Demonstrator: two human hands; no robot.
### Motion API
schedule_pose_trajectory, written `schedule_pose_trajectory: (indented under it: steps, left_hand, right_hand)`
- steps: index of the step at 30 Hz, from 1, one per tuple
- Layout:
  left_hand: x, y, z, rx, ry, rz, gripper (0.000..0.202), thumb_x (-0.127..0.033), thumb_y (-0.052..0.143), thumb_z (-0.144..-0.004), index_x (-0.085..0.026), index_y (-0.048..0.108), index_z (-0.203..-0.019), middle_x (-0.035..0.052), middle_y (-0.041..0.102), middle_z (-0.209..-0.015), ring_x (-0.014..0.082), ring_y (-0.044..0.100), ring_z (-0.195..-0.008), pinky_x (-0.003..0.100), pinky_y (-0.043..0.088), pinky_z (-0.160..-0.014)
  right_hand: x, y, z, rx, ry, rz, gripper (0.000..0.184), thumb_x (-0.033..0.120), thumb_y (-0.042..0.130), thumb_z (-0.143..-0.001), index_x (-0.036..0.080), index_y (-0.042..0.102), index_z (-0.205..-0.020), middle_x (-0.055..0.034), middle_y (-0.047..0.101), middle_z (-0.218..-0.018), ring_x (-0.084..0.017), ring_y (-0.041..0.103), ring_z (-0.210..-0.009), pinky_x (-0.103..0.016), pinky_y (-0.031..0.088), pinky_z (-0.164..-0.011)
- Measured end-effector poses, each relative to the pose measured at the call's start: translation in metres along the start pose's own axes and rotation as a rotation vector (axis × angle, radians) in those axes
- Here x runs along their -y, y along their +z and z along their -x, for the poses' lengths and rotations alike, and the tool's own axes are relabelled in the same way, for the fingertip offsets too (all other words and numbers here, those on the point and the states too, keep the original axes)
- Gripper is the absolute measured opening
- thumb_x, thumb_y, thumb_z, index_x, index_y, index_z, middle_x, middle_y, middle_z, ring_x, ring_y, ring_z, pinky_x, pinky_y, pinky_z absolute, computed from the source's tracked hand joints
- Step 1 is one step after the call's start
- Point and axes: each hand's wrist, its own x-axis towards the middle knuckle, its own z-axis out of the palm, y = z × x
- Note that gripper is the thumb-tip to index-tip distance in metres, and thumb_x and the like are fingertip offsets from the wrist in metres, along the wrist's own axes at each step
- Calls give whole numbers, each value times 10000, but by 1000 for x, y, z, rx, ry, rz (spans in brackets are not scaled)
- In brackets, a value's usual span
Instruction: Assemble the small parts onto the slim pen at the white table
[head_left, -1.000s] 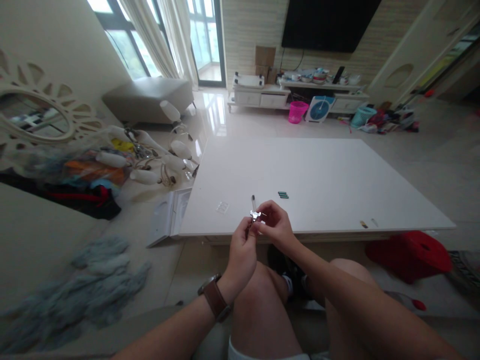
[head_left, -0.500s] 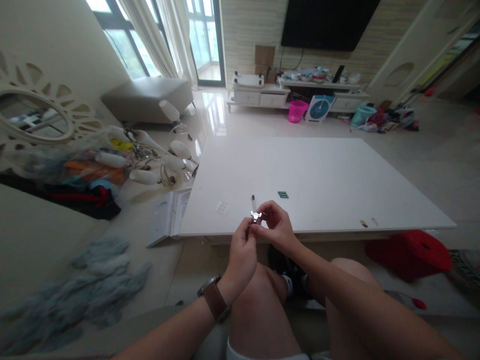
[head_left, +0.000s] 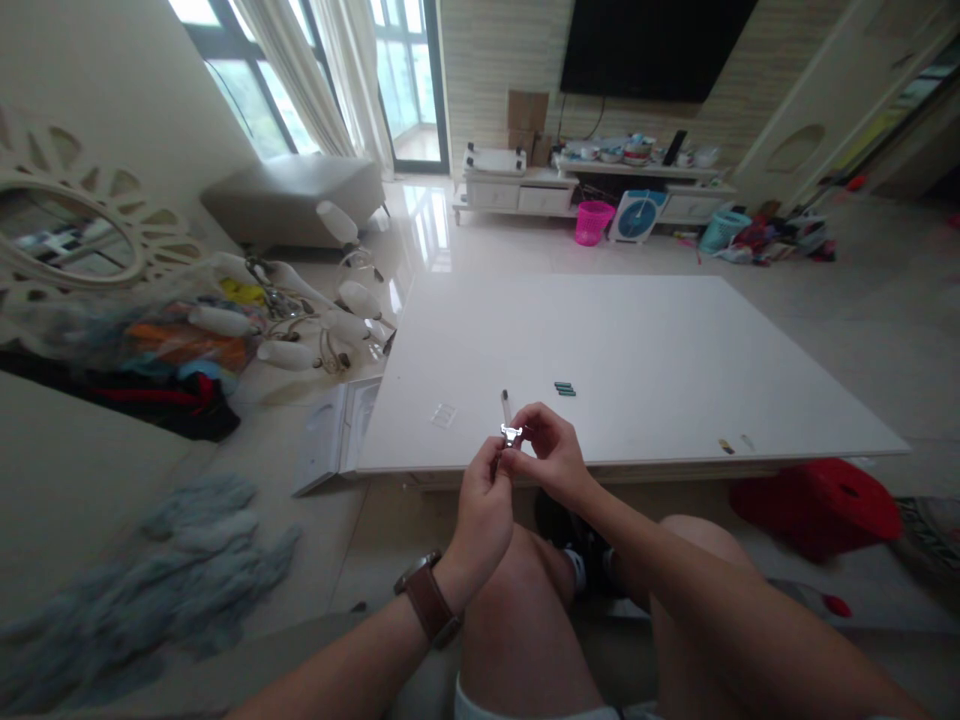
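Over the table's near edge, both my hands meet at a small shiny silver T-shaped metal piece [head_left: 511, 433]. My left hand [head_left: 486, 500] is closed round its lower end, thumb on top; the part inside the fist is hidden. From the right, my right hand [head_left: 553, 452] pinches at the same piece with thumb and fingers curled. Just beyond them lies a thin pale stick with a dark tip [head_left: 505, 402]. Several short dark-green strips [head_left: 565, 389] rest side by side to its right. A clear plastic tray [head_left: 443, 414] lies flat on the left.
The white table [head_left: 637, 340] spans the space ahead. Near its right front edge lie a small brown-and-dark piece [head_left: 726, 446] and a small clear piece [head_left: 747, 441]. A red stool [head_left: 817, 510] stands below right. A lamp with white shades [head_left: 360, 298] lies on the floor at left.
Hardly anything differs. The silver piece has tilted very slightly in my fingers, and the whole view has shifted a touch.
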Motion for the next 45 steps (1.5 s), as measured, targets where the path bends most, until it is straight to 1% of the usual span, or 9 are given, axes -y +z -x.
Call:
schedule_pose_trajectory:
  steps: [4,8,12,16,22,30,34,39,45]
  left_hand:
    - [-1,1,0,-4,-10,8,180,-356,602,-903,-182,629,-863,26,630,-829,182,565,-812,287,448,-770]
    - [-2,1,0,3,-11,13,227,-403,606,-912,-183,626,-860,25,619,-822,178,549,-804,282,443,-761]
    - [0,0,0,-6,-8,-6,228,-393,590,-922,-180,613,-843,13,595,-801,161,517,-763,266,423,-714]
    - [0,1,-1,-3,-12,-1,217,-371,584,-921,-181,588,-815,8,578,-789,156,497,-752,260,414,-703]
    - [0,0,0,5,-10,-13,242,-374,604,-907,-189,556,-759,-9,542,-747,145,460,-718,253,406,-700]
    - [1,0,0,5,-13,-10,234,-359,595,-915,-184,558,-765,-9,531,-739,140,448,-710,244,400,-679]
    - [1,0,0,1,-14,-15,205,-342,586,-918,-182,577,-791,-4,542,-749,146,468,-721,247,402,-674]
    - [1,1,0,-12,-10,3,142,-305,563,-909,-183,603,-848,16,611,-823,165,542,-792,269,439,-751]
    - [2,1,0,-15,-16,31,119,-276,559,-892,-177,619,-864,27,646,-857,175,578,-832,277,456,-789]
  right_hand:
    - [0,0,0,-8,-6,-5,300,352,829,-760,226,609,-921,-5,582,-839,-148,561,-730,-284,494,-639]
    - [-1,-1,0,-12,6,13,292,354,816,-768,223,605,-923,-7,584,-841,-148,561,-725,-285,501,-637]
    - [-1,1,0,-39,-20,28,270,288,798,-773,227,597,-943,-3,585,-857,-141,563,-736,-282,505,-664]
    - [1,4,0,-64,-41,40,318,209,790,-749,239,582,-988,2,587,-876,-133,565,-736,-274,504,-669]
    - [0,2,1,-82,-32,88,337,177,772,-733,240,579,-1001,2,604,-872,-133,576,-729,-269,506,-651]
    - [-1,2,0,-73,-39,79,282,163,755,-744,232,594,-964,3,595,-863,-128,570,-714,-265,502,-644]
    - [1,2,1,-53,-23,61,234,180,765,-756,224,599,-915,9,587,-822,-131,573,-703,-272,494,-649]
    - [0,3,1,-47,1,63,310,211,822,-716,224,597,-929,10,599,-806,-142,579,-703,-287,495,-660]
    - [-3,3,2,-42,2,80,350,155,827,-693,222,591,-943,18,596,-804,-137,577,-702,-281,481,-669]
